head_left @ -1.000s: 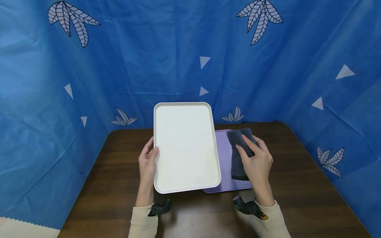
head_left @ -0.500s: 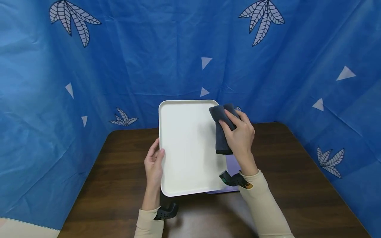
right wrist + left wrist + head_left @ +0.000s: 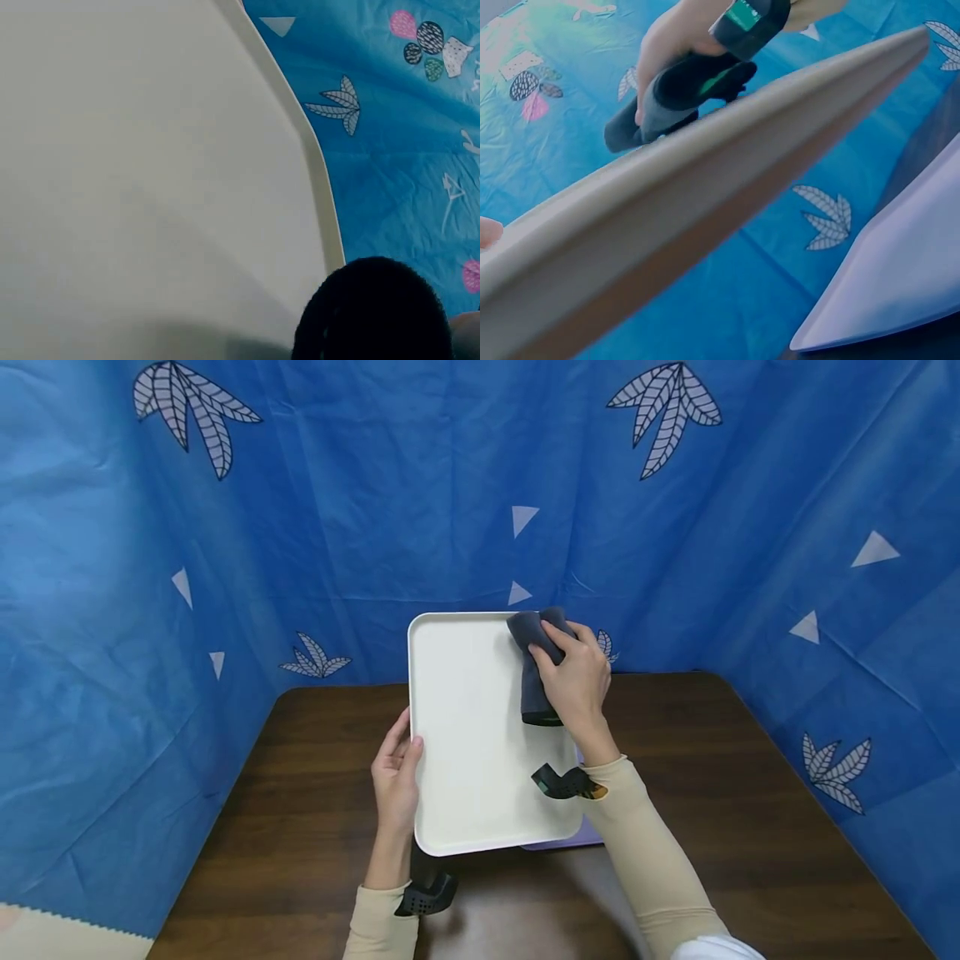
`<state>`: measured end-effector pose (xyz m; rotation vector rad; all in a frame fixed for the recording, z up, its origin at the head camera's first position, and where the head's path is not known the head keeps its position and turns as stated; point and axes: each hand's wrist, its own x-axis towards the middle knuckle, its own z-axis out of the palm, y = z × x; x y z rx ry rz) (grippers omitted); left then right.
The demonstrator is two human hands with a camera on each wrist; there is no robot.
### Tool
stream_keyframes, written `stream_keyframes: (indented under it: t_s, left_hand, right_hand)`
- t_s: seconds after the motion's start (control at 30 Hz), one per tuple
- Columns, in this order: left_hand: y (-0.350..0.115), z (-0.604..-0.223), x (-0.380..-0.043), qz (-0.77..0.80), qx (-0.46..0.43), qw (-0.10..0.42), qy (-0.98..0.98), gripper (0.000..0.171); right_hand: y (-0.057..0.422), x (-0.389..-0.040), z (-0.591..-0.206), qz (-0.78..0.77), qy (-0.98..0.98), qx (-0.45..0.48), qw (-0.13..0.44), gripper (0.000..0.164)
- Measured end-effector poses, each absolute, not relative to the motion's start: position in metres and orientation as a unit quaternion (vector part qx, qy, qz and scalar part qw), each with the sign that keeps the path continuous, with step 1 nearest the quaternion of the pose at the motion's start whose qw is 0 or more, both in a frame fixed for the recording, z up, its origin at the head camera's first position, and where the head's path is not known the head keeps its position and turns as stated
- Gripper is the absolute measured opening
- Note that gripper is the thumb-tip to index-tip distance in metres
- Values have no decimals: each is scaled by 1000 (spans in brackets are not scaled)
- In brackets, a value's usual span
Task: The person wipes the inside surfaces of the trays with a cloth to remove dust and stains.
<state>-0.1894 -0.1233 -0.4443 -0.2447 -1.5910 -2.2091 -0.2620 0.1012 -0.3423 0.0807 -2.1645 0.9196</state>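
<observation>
A white rectangular tray (image 3: 472, 752) is held up off the table, tilted toward me. My left hand (image 3: 396, 777) grips its left edge, thumb on the rim and fingers behind. In my right hand (image 3: 579, 681) is a folded dark grey cloth (image 3: 537, 689), pinched between thumb and fingers at the tray's upper right corner. The left wrist view shows the cloth (image 3: 660, 105) along the tray's far edge. In the right wrist view the dark end of the cloth (image 3: 375, 315) covers part of the rim. A purple tray (image 3: 581, 837) lies mostly hidden behind the white one.
The brown wooden table (image 3: 300, 810) spreads below both hands. A blue patterned curtain (image 3: 360, 527) hangs behind it and along both sides. Each wrist wears a black camera mount (image 3: 427, 893).
My right hand has carried the cloth up and left from above the purple tray to the white tray's upper right corner. The white tray has shifted slightly right with my left hand.
</observation>
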Motion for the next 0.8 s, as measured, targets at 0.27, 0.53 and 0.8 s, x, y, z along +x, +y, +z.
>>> stream_keyframes:
  t_s: [0.27,0.53,0.8]
  left_hand:
    - [-117,-444,-188,-786,-109,216,-569,45]
    - [-114,-444,-188,-779,-129,228,-570,45]
    - [-113,-447,-189,-778,-123,228,-572,44]
  right_hand:
    - [92,-266,-343,364,-848,-7,386,42]
    - [83,-268,-346,364,-856,-31,367,46]
    - [71,-267,-347,375,-853,-20,361,47]
